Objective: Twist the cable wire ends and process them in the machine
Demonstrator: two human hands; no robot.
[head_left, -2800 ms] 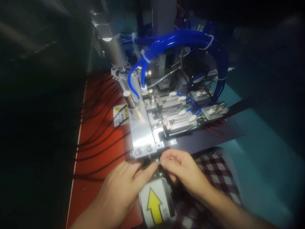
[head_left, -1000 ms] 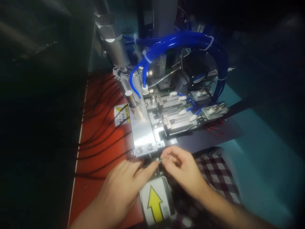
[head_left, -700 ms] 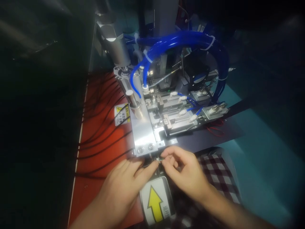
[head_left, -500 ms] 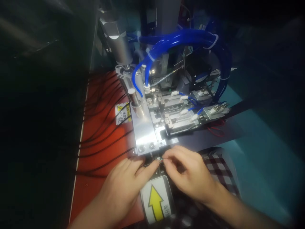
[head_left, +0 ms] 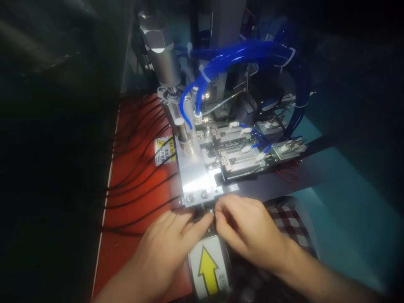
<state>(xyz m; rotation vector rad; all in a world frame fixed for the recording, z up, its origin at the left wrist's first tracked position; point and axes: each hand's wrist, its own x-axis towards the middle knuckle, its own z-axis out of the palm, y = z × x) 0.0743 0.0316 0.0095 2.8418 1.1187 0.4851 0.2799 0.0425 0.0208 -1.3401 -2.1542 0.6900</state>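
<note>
My left hand (head_left: 168,237) rests at the front edge of the machine, its thumb stretched across to a small metal fixture (head_left: 208,211). The other fingers curl down beside the fixture and are partly hidden. From the right, my right hand (head_left: 249,223) meets that thumb, with thumb and forefinger pinched together. Whatever small part lies between the fingertips is too small and covered to name. Just behind both hands stands the machine's bolted silver plate (head_left: 196,176). Below them is a white label with a yellow arrow (head_left: 208,267).
Black cables (head_left: 142,179) run over the red panel (head_left: 126,248) at left, near a warning sticker (head_left: 165,150). Silver air cylinders (head_left: 241,162) and a looped bundle of blue hoses (head_left: 252,52) stand behind the hands. Checkered cloth (head_left: 288,223) shows at right.
The pinched fingers of my right hand have drawn closer to the left thumb tip and now hide more of the small part. The whole view has shifted slightly.
</note>
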